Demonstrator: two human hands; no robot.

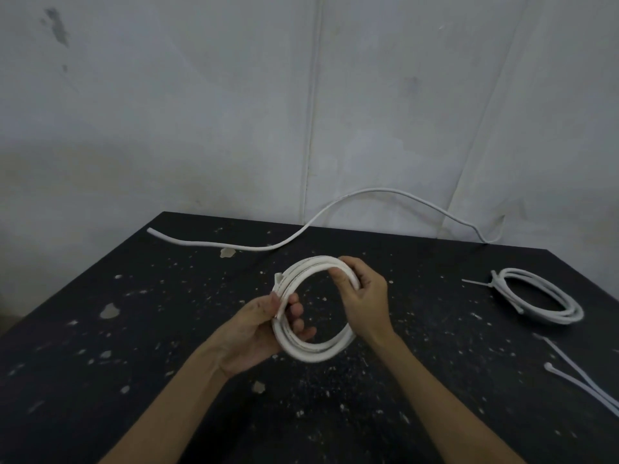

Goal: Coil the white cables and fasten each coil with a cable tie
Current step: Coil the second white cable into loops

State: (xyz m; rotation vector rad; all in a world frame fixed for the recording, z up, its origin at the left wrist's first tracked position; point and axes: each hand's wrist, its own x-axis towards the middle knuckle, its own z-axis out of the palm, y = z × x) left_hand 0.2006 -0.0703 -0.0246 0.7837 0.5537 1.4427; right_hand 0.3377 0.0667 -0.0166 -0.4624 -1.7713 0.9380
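Note:
A coil of white cable hangs upright above the middle of the black table, held between both hands. My left hand grips its lower left side, fingers curled through the ring. My right hand grips the upper right side, thumb on the inner edge. A short cable end sticks out at the coil's upper left. At the right lies another white coil with a cable tie around it. Loose white cable ties lie near the right edge.
A long uncoiled white cable runs along the table's far edge, arches up against the grey wall and drops behind the far right corner. The dark tabletop is speckled with pale paint chips.

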